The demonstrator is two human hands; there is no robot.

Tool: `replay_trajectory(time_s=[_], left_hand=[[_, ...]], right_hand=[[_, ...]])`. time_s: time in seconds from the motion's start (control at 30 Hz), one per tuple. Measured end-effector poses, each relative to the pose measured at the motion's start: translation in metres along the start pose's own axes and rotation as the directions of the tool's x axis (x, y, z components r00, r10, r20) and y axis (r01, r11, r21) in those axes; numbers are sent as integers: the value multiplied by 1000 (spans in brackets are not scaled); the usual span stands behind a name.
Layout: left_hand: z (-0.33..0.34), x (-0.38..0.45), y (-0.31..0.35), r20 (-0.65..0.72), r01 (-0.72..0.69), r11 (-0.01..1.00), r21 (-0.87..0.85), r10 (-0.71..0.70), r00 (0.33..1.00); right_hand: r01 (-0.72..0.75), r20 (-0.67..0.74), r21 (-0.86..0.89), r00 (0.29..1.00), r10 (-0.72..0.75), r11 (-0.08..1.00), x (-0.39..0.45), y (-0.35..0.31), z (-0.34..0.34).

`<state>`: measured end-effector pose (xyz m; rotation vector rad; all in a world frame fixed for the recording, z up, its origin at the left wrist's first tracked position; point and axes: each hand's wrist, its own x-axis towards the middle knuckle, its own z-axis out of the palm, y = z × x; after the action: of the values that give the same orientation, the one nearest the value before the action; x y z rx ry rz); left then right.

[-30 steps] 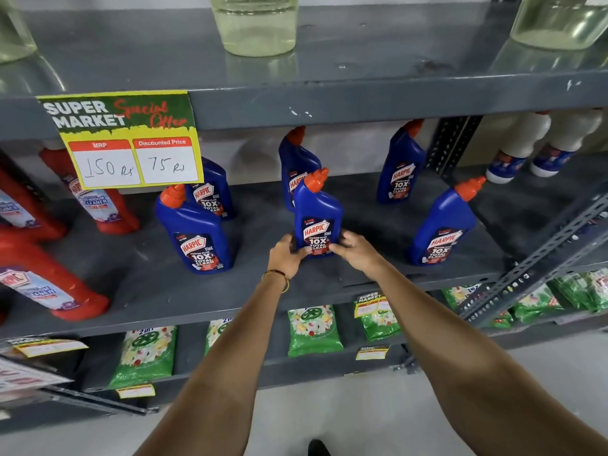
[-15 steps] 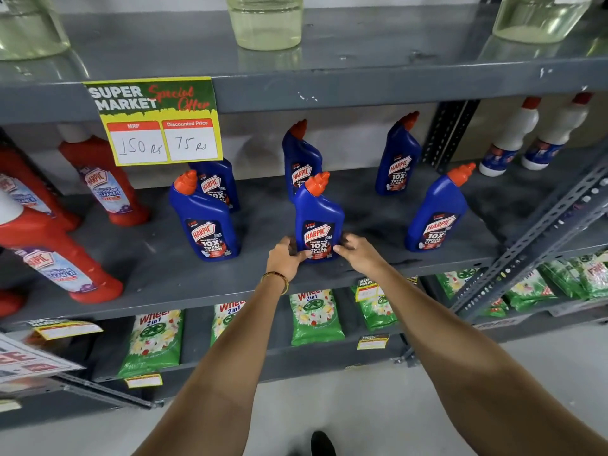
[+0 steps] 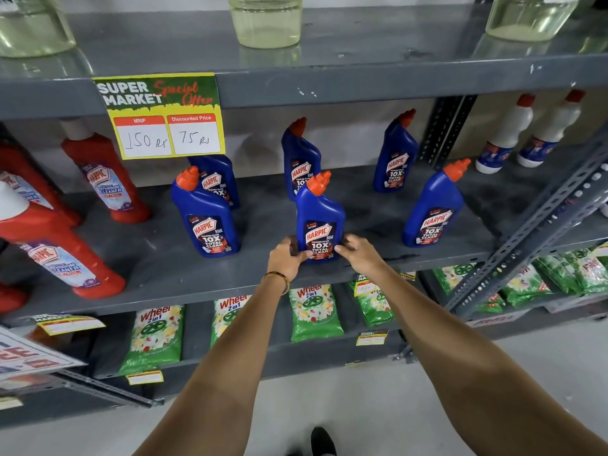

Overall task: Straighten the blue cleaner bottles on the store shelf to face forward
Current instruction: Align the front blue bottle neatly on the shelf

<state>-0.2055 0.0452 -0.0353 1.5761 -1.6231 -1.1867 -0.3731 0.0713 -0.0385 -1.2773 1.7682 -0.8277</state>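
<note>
Several blue cleaner bottles with orange caps stand on the grey middle shelf (image 3: 158, 274). The front middle bottle (image 3: 319, 209) stands upright with its label towards me; my left hand (image 3: 287, 258) and my right hand (image 3: 358, 255) grip its base from either side. A front left bottle (image 3: 205, 218) and a front right bottle (image 3: 432, 209) also show their labels, the right one leaning right. Behind stand three more: back left (image 3: 215, 181), partly hidden by the price sign, back middle (image 3: 301, 159) and back right (image 3: 396, 156).
Red cleaner bottles (image 3: 102, 179) fill the shelf's left end; white bottles (image 3: 513, 133) stand at the far right. A yellow price sign (image 3: 161, 115) hangs from the shelf above, which holds clear jars (image 3: 265, 19). Green detergent packs (image 3: 316, 311) lie below. A slanted metal brace (image 3: 539, 225) crosses at right.
The camera has shifted slightly, so the shelf appears further right and lower. Both hands have stayed on the front middle bottle, which now faces me more squarely.
</note>
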Motion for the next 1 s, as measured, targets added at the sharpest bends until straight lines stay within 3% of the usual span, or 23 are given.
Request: replay_trajectory(time_s=[0.83, 1.0], left_hand=[[-3, -5, -4, -16, 5, 1000, 15, -5, 1000], [-20, -8, -19, -39, 23, 1000, 14, -23, 999]], right_hand=[[-68, 61, 43, 996, 65, 997, -4, -1, -3], [-137, -9, 83, 990, 138, 987, -9, 2, 3]])
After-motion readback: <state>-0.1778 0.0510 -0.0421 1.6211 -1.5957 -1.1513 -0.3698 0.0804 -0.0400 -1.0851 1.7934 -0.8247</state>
